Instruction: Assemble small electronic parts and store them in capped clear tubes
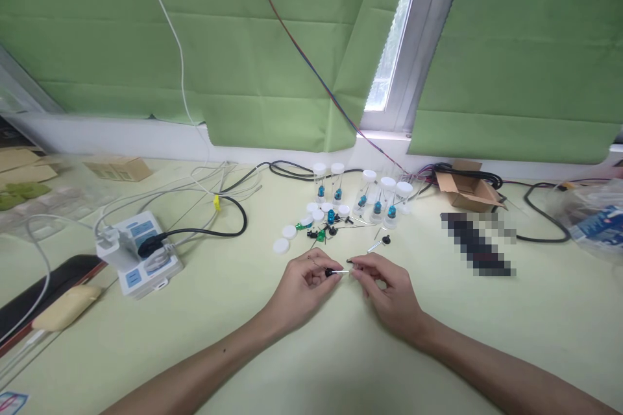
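Note:
Between my two hands, just above the table, is a small black piece (pixel 329 272) with a thin metal rod pointing right. My left hand (pixel 302 286) pinches the black end between thumb and fingers. At the rod's other end, my right hand (pixel 393 295) has its fingertips closed on something small, mostly hidden, with a dark tip showing. Beyond the hands lie a loose black part (pixel 386 240), green parts (pixel 321 235), a blue part (pixel 331 216) and several white caps (pixel 289 231). Several clear capped tubes (pixel 337 183) holding blue pieces stand behind them.
A white power strip (pixel 169 266) with plugs and cables sits at the left, near a yellowish object (pixel 68 307). Black cables (pixel 287 168) run along the back. An open cardboard box (pixel 470 198) and a plastic bag (pixel 598 224) are at the right, with a dark blurred-out patch (pixel 477 246) nearer.

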The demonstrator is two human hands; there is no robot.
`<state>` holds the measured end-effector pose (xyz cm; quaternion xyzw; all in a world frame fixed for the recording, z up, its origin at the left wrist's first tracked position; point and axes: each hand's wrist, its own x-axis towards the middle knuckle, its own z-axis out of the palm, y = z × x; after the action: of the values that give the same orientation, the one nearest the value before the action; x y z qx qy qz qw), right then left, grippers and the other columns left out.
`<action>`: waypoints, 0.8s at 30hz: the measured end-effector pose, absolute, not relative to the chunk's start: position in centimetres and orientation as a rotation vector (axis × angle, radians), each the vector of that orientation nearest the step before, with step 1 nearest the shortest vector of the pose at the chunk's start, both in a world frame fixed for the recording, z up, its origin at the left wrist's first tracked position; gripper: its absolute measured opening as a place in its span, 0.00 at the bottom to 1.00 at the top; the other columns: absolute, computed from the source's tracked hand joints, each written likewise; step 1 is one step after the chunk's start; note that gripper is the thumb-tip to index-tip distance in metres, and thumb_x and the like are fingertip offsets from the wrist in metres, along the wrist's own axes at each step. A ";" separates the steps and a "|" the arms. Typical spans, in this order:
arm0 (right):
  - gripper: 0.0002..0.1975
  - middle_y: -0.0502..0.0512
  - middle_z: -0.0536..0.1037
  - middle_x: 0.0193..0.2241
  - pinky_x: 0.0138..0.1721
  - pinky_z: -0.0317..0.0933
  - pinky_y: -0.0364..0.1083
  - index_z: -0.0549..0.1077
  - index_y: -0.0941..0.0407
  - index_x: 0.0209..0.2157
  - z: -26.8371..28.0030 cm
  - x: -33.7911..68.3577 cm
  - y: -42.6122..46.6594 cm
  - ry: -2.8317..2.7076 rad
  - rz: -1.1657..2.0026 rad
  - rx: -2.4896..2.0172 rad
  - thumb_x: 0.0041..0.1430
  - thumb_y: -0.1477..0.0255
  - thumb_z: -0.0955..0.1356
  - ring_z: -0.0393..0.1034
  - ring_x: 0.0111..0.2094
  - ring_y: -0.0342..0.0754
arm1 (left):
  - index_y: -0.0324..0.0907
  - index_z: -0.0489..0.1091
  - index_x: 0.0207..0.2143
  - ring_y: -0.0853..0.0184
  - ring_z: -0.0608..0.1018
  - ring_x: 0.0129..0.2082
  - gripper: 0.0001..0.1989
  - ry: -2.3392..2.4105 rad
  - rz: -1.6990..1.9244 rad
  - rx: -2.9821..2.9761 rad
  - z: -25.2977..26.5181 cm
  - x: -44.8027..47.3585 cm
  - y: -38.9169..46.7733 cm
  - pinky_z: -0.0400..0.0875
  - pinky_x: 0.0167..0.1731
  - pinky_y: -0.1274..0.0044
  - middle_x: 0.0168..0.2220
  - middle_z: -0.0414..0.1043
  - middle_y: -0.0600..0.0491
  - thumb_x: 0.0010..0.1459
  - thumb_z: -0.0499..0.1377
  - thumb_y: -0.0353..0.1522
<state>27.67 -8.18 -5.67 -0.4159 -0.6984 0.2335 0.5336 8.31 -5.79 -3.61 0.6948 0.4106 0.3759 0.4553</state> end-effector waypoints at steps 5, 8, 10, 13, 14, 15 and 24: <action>0.09 0.57 0.77 0.33 0.25 0.66 0.43 0.76 0.56 0.44 -5.6 27.7 -8.2 -1.672 0.582 -0.971 0.66 0.73 0.65 0.71 0.28 0.45 | 0.42 0.79 0.38 0.69 0.72 0.29 0.09 1.008 0.953 1.649 -3.5 8.4 -5.7 0.66 0.28 0.76 0.37 0.70 0.49 0.58 0.63 0.35; 0.10 0.57 0.77 0.33 0.25 0.65 0.43 0.76 0.55 0.45 -5.7 27.7 -8.2 -1.664 0.588 -0.956 0.65 0.74 0.65 0.71 0.28 0.46 | 0.42 0.79 0.39 0.69 0.72 0.30 0.10 1.007 0.952 1.639 -3.5 8.4 -5.7 0.67 0.29 0.76 0.38 0.70 0.48 0.58 0.63 0.36; 0.10 0.57 0.77 0.33 0.25 0.65 0.43 0.76 0.55 0.45 -5.6 27.7 -8.2 -1.661 0.588 -0.951 0.65 0.74 0.65 0.71 0.28 0.45 | 0.42 0.79 0.39 0.69 0.73 0.30 0.09 1.004 0.954 1.646 -3.5 8.3 -5.7 0.67 0.30 0.75 0.38 0.70 0.48 0.58 0.63 0.36; 0.10 0.56 0.77 0.33 0.24 0.65 0.43 0.76 0.55 0.45 -5.5 27.6 -8.2 -1.661 0.582 -0.952 0.65 0.74 0.65 0.71 0.27 0.45 | 0.42 0.79 0.39 0.68 0.73 0.31 0.09 0.993 0.966 1.654 -3.6 8.3 -5.7 0.68 0.31 0.75 0.38 0.70 0.48 0.58 0.62 0.35; 0.10 0.56 0.77 0.33 0.24 0.65 0.43 0.76 0.55 0.45 -5.5 27.6 -8.2 -1.661 0.579 -0.953 0.65 0.74 0.65 0.71 0.27 0.45 | 0.42 0.79 0.39 0.68 0.73 0.31 0.09 0.983 0.969 1.652 -3.6 8.3 -5.7 0.68 0.31 0.75 0.37 0.70 0.48 0.58 0.62 0.35; 0.10 0.56 0.77 0.33 0.24 0.65 0.43 0.76 0.55 0.44 -5.5 27.6 -8.1 -1.661 0.576 -0.953 0.65 0.74 0.65 0.71 0.27 0.45 | 0.42 0.79 0.39 0.68 0.73 0.32 0.10 0.971 0.972 1.646 -3.5 8.3 -5.7 0.68 0.32 0.75 0.37 0.69 0.48 0.58 0.62 0.35; 0.10 0.56 0.76 0.32 0.25 0.65 0.43 0.75 0.56 0.45 -5.7 27.7 -8.1 -1.669 0.561 -0.979 0.66 0.73 0.64 0.71 0.27 0.45 | 0.43 0.78 0.45 0.69 0.70 0.30 0.16 0.801 0.933 1.602 -2.8 7.7 -5.8 0.69 0.33 0.74 0.40 0.66 0.48 0.60 0.60 0.43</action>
<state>27.69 -8.12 -5.69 -0.4106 -0.7005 0.2356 0.5341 7.71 -5.80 -2.78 0.6715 0.3360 0.3914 0.5321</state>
